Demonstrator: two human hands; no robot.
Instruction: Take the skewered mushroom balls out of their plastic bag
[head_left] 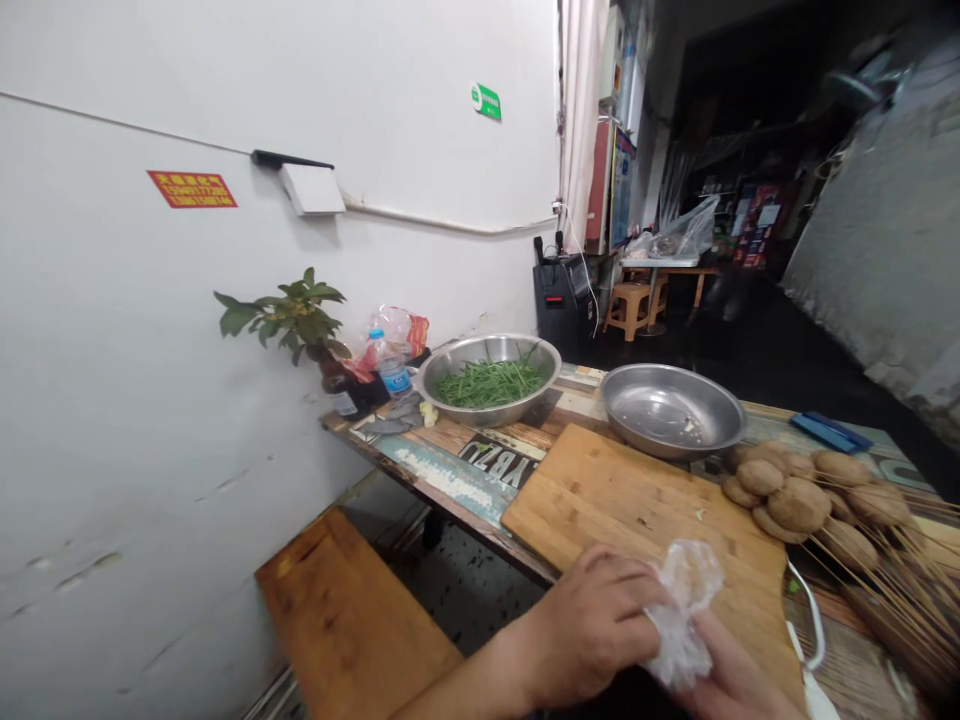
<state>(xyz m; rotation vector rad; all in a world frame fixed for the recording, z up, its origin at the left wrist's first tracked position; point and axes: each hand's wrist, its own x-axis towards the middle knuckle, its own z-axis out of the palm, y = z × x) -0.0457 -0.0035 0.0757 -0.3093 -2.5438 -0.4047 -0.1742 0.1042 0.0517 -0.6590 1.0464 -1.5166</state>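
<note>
My left hand (592, 625) is closed, its fingers gripping a bunched piece of thin clear plastic (688, 600) that looks like a disposable glove. Against the plastic's lower side lies my right hand (724, 665), whose fingers are covered by the plastic and hard to make out. Both hands are over the near part of a wooden cutting board (600, 480). Small scraps dot the board. Beyond it stands a metal bowl (667, 405) with a few light bits inside.
Brown rounded pieces on skewers (799, 503) lie right of the board. Another metal bowl holds cut green stalks (491, 382). A water bottle (391, 368) and potted plant (300, 315) stand by the wall. A blue object (831, 432) sits far right; a wooden bench (345, 610) is below left.
</note>
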